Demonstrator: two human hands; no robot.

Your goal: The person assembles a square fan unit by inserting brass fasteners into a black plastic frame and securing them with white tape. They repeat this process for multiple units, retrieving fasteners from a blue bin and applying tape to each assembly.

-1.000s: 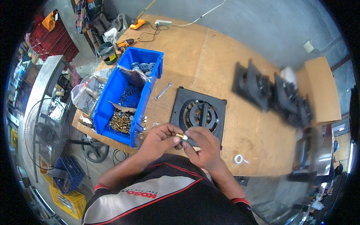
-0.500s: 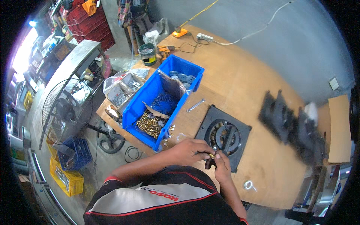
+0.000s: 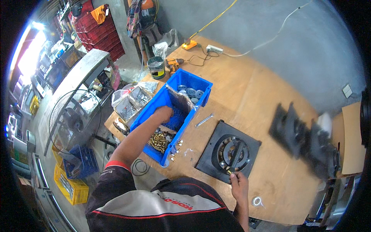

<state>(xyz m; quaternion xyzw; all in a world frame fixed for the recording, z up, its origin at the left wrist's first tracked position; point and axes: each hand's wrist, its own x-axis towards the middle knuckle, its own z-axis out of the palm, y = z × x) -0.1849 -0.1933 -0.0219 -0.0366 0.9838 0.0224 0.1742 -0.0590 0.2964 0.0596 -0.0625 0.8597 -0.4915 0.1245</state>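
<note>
My left hand [image 3: 165,114] reaches down into the middle section of a long blue bin [image 3: 191,118], over small dark pieces [image 3: 176,117]; its fingers are hidden among them. In the bin's near section lie many small brass fittings [image 3: 157,142], and grey metal discs [image 3: 190,92] fill the far section. My right hand [image 3: 240,186] is closed, pinching a small brass fitting [image 3: 229,171] at the near edge of a black square plate [image 3: 210,156]. On that plate sits a round black burner-like part [image 3: 234,153] with a ring of openings.
A wrench [image 3: 204,120] lies between bin and plate. White tape [image 3: 257,201] rests near the table's front edge. More black plates [image 3: 288,125] stand at the right beside cardboard [image 3: 352,139]. An orange drill [image 3: 174,64] and a tub [image 3: 156,69] stand behind the bin. A fan [image 3: 73,118] is at left.
My hands have parted. The left moved from in front of the plate up into the blue bin; the right moved slightly down and right with the brass fitting. The whole view shifted slightly.
</note>
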